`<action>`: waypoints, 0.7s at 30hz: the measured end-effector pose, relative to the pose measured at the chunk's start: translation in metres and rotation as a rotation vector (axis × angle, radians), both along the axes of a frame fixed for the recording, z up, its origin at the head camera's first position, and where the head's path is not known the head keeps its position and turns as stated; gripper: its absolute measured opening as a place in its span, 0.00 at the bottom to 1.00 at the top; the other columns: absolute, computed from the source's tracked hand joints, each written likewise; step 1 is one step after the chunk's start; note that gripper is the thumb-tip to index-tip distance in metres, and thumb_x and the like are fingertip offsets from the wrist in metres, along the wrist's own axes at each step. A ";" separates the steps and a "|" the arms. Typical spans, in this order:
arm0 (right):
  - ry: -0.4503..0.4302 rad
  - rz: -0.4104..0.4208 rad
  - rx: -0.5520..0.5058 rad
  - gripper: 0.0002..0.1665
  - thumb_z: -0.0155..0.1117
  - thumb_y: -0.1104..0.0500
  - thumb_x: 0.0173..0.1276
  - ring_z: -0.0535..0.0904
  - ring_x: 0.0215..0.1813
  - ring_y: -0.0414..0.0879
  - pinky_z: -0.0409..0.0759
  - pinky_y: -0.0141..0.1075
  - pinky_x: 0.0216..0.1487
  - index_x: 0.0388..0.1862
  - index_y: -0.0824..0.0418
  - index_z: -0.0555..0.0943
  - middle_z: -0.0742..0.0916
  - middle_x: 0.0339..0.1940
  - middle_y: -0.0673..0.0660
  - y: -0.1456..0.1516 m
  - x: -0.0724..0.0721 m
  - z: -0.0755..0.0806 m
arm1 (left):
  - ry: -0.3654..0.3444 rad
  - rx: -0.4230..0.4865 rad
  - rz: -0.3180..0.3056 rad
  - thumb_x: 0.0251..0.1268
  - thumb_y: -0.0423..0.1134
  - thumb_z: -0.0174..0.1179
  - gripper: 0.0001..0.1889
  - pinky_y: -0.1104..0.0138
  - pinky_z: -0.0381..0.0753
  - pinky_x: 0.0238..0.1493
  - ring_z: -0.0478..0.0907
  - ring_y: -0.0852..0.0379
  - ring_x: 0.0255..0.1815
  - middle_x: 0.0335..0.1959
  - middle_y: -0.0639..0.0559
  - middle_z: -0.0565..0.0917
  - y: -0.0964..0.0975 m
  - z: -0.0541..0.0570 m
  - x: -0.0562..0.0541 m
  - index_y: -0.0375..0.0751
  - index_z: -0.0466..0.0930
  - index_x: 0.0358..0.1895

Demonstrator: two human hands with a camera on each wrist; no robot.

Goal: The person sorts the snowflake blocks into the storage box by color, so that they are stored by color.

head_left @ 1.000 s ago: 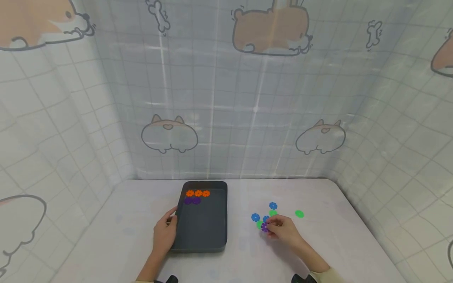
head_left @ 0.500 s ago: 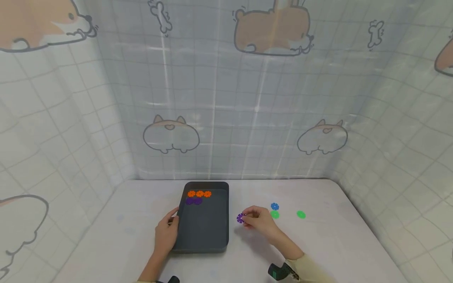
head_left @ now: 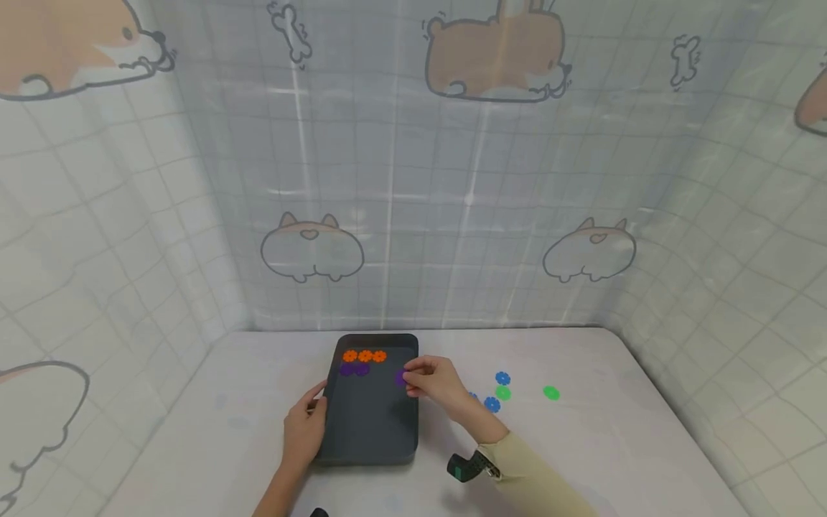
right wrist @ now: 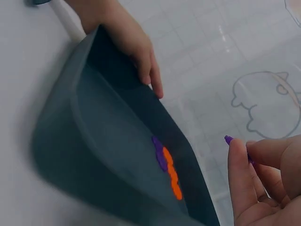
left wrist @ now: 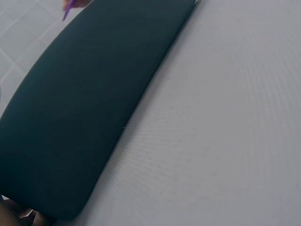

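My right hand (head_left: 442,386) pinches a purple flower-shaped disc (head_left: 400,378) between thumb and fingertips, above the right side of the dark grey tray (head_left: 371,427). In the right wrist view the pinched disc is mostly hidden, only its tip showing. At the tray's left side is my left hand (head_left: 304,431), its fairly straight fingers touching the outer wall and rim. Inside the tray's far end, three orange flower-shaped discs (head_left: 365,356) lie in a row. Two purple discs (head_left: 362,369) sit side by side just in front of them, at the left.
Right of the tray, loose on the white table (head_left: 620,445), are blue flower-shaped discs (head_left: 492,404) and green discs (head_left: 551,393). My right forearm partly hides one blue disc. A patterned curtain (head_left: 426,215) stands behind and at both sides of the table.
My right hand has carried the purple disc leftward from the loose pile to over the tray, uncovering blue discs on the table. My left hand has stayed at the tray's side.
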State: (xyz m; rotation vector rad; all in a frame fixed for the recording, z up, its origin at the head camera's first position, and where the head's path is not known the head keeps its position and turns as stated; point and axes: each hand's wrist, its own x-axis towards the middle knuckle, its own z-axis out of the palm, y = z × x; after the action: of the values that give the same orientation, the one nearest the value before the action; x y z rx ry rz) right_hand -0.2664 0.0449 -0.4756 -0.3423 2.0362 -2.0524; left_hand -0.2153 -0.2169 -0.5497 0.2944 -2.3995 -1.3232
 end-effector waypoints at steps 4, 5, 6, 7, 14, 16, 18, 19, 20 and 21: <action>-0.004 -0.019 0.016 0.14 0.65 0.67 0.66 0.83 0.29 0.44 0.82 0.37 0.35 0.47 0.75 0.80 0.85 0.37 0.68 -0.016 -0.009 0.003 | -0.008 0.007 -0.004 0.73 0.35 0.50 0.18 0.60 0.76 0.36 0.80 0.48 0.38 0.44 0.38 0.83 0.000 -0.001 0.001 0.42 0.77 0.62; -0.013 -0.026 0.018 0.14 0.66 0.66 0.66 0.84 0.29 0.44 0.82 0.37 0.35 0.48 0.74 0.80 0.85 0.38 0.69 -0.020 -0.012 0.004 | -0.005 0.007 -0.006 0.73 0.35 0.50 0.18 0.60 0.76 0.36 0.80 0.48 0.38 0.44 0.38 0.83 -0.001 -0.001 0.001 0.42 0.77 0.62; -0.019 -0.032 0.017 0.14 0.66 0.66 0.66 0.84 0.29 0.44 0.82 0.37 0.35 0.48 0.74 0.80 0.84 0.39 0.69 -0.023 -0.014 0.004 | -0.001 0.007 -0.006 0.73 0.35 0.50 0.18 0.60 0.76 0.37 0.80 0.48 0.39 0.44 0.38 0.83 0.000 -0.001 0.001 0.42 0.77 0.62; -0.025 -0.034 0.011 0.14 0.66 0.66 0.66 0.84 0.29 0.44 0.82 0.37 0.35 0.47 0.73 0.80 0.84 0.39 0.70 -0.026 -0.017 0.004 | 0.003 0.005 -0.008 0.73 0.35 0.51 0.18 0.60 0.76 0.37 0.80 0.48 0.39 0.44 0.38 0.83 0.000 0.000 0.001 0.42 0.77 0.62; -0.054 -0.046 -0.015 0.10 0.66 0.66 0.65 0.84 0.29 0.44 0.82 0.37 0.36 0.44 0.70 0.82 0.85 0.39 0.67 -0.043 -0.033 0.002 | 0.017 -0.001 -0.006 0.73 0.34 0.51 0.17 0.60 0.76 0.36 0.80 0.48 0.38 0.43 0.37 0.83 0.002 0.002 0.002 0.40 0.78 0.61; -0.049 -0.048 -0.020 0.10 0.66 0.66 0.65 0.84 0.29 0.45 0.82 0.38 0.36 0.44 0.70 0.82 0.86 0.37 0.65 -0.048 -0.038 0.001 | 0.013 -0.005 0.003 0.73 0.34 0.51 0.17 0.60 0.76 0.36 0.80 0.48 0.38 0.43 0.38 0.84 0.002 0.002 0.002 0.41 0.78 0.61; -0.047 -0.050 -0.026 0.10 0.66 0.67 0.65 0.85 0.30 0.46 0.82 0.39 0.37 0.45 0.71 0.82 0.86 0.37 0.65 -0.052 -0.042 0.001 | 0.013 -0.004 0.008 0.73 0.34 0.51 0.17 0.60 0.76 0.36 0.80 0.48 0.37 0.43 0.38 0.84 0.002 0.002 0.001 0.41 0.78 0.61; -0.044 -0.051 -0.027 0.11 0.66 0.67 0.66 0.85 0.30 0.47 0.82 0.39 0.38 0.45 0.71 0.82 0.86 0.37 0.65 -0.054 -0.044 0.001 | 0.013 -0.005 0.009 0.73 0.34 0.51 0.17 0.60 0.76 0.36 0.80 0.49 0.37 0.43 0.38 0.84 0.002 0.002 0.001 0.41 0.78 0.61; -0.040 -0.056 -0.024 0.11 0.65 0.67 0.66 0.85 0.31 0.47 0.82 0.40 0.38 0.46 0.72 0.81 0.86 0.37 0.66 -0.056 -0.045 0.001 | 0.014 -0.001 0.008 0.73 0.34 0.51 0.17 0.60 0.76 0.36 0.80 0.49 0.37 0.43 0.38 0.84 0.002 0.002 0.001 0.41 0.78 0.61; -0.038 -0.064 -0.022 0.12 0.65 0.67 0.66 0.85 0.32 0.48 0.82 0.41 0.38 0.46 0.72 0.81 0.86 0.37 0.65 -0.058 -0.047 0.000 | 0.013 0.000 0.005 0.73 0.34 0.51 0.17 0.60 0.76 0.36 0.80 0.49 0.37 0.43 0.39 0.83 0.002 0.002 0.001 0.41 0.78 0.61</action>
State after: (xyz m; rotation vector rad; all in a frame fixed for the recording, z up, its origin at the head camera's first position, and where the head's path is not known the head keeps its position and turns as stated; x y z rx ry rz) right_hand -0.3133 -0.0126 -0.4754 -0.2428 2.0292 -2.1029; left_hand -0.2145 -0.2150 -0.5480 0.2905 -2.3861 -1.3195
